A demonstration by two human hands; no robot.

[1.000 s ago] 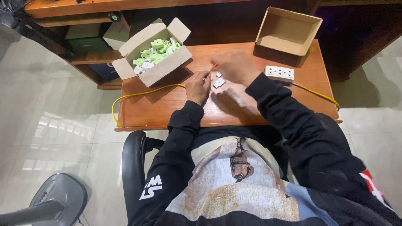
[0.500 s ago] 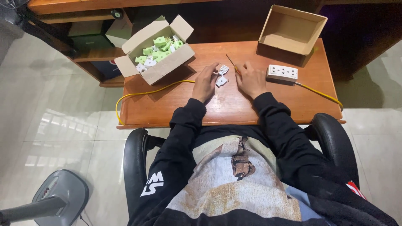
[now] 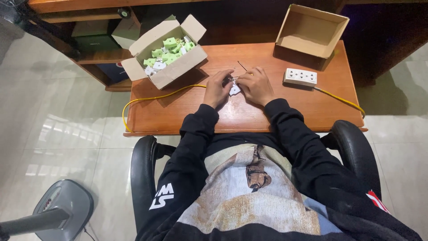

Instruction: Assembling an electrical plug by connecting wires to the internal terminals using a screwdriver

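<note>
Wooden desk (image 3: 267, 111): both hands' fingers now together, clamped on white plug (image 3: 234, 89).

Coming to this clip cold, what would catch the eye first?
Both hands meet at the middle of the wooden desk: the left hand and the right hand close around a small white part. At the desk's far left stands an open cardboard box heaped with green and white pieces. An empty box sits at the far right, with a white socket strip on a yellow cable before it.
</note>
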